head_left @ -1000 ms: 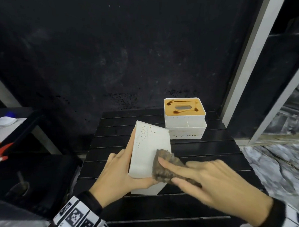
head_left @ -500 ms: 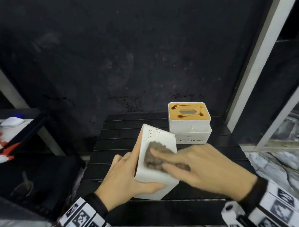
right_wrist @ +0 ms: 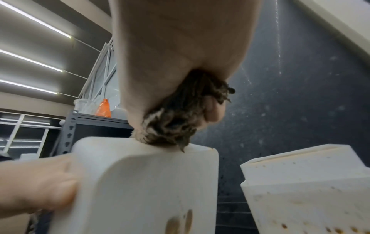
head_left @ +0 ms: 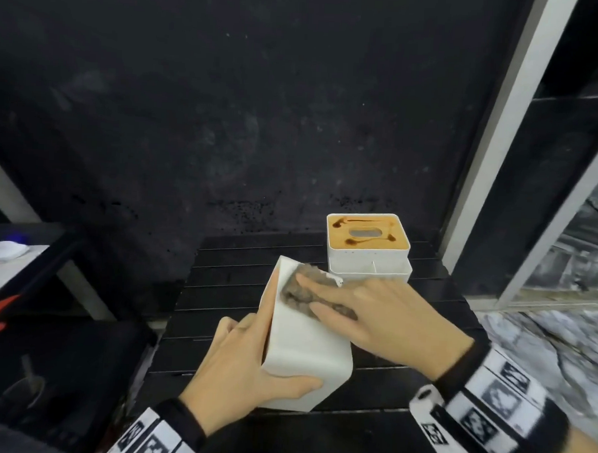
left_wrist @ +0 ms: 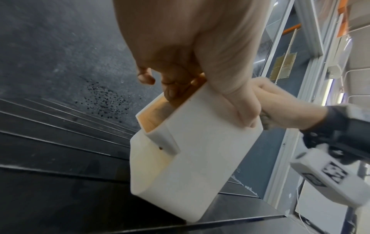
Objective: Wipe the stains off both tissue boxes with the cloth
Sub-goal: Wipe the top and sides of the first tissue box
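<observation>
On the black slatted table [head_left: 407,299] the nearer tissue box [head_left: 306,346], white plastic, is tipped over onto one side, its wood-coloured top face turned left toward the palm of the left hand [head_left: 246,371]. That hand grips the box: the thumb lies curled along the near white wall, and in the left wrist view the fingers [left_wrist: 172,88] hook over the rim onto the orange-brown top panel. The right hand [head_left: 382,319] lies across the upturned side of the box with its fingers stretched nearly flat, pressing a crumpled brown-grey cloth [head_left: 301,291] against the far upper part of that face; in the right wrist view the cloth [right_wrist: 176,120] is bunched under the fingers and thumb and touches the rounded white edge of the box [right_wrist: 144,182]. 2 brownish smears [right_wrist: 180,221] show lower on that same box in the right wrist view. The second tissue box [head_left: 368,260] stands upright just behind, near the table's far right corner, apart from both hands; its tan top carries dark brown streaks [head_left: 358,241] round the oval slot, and small brown specks dot its white side [right_wrist: 312,218]. Both wrists wear bands printed with black-and-white square markers [head_left: 488,399]
</observation>
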The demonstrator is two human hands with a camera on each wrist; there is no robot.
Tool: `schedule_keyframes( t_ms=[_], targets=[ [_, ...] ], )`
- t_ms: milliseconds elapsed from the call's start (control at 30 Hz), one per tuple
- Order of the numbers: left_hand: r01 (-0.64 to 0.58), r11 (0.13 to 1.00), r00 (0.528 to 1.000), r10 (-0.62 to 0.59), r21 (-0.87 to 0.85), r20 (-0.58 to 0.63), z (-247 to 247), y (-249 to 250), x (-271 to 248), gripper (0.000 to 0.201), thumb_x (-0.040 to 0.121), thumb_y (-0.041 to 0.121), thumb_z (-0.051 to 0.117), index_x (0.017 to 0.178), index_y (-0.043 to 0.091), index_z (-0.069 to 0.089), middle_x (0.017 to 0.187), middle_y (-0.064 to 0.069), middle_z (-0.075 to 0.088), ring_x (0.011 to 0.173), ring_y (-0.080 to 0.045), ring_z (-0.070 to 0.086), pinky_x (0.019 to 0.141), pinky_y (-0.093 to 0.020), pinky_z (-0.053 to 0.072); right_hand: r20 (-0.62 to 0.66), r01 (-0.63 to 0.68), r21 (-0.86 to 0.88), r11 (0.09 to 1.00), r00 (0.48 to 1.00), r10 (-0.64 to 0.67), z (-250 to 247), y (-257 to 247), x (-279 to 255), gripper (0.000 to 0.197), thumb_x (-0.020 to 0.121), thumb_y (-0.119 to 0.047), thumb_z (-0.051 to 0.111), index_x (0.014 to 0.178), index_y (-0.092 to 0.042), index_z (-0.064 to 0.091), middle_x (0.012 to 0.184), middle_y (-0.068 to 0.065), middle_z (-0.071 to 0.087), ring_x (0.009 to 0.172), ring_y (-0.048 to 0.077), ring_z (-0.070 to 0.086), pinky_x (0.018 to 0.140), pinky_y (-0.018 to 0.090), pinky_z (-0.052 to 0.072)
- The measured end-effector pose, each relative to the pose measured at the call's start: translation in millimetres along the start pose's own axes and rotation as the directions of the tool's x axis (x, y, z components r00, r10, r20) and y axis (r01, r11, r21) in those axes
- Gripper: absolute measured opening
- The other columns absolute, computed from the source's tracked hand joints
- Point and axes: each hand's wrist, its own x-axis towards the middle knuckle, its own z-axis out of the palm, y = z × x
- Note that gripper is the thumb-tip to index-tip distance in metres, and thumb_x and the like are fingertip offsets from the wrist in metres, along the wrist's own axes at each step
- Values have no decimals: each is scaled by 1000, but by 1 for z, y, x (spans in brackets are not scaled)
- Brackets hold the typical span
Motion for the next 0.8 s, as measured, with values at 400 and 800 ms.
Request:
schedule_keyframes(
  t_ms=[400,800],
  targets=[
    [-8,1000,1000,8,7,-8,2,1,2,133,65,74,80,157,59,-15,116,26,66,112,3,55,103,-30,33,3,-5,39,999,1000,5,3,4,-4,52,101,-65,18,152,-57,21,83,-12,61,68,5,54,67,26,48],
    [-9,1000,1000,8,-21,-15,3,-1,1,125,64,76,79,153,65,-8,114,21,66,111,-2,56,103,-33,33,-4,26,62,998,1000,-26,10,16,-12,48,100,-71,15,148,-67,16,103,-15,70,80,4,61,74,22,51]
  ],
)
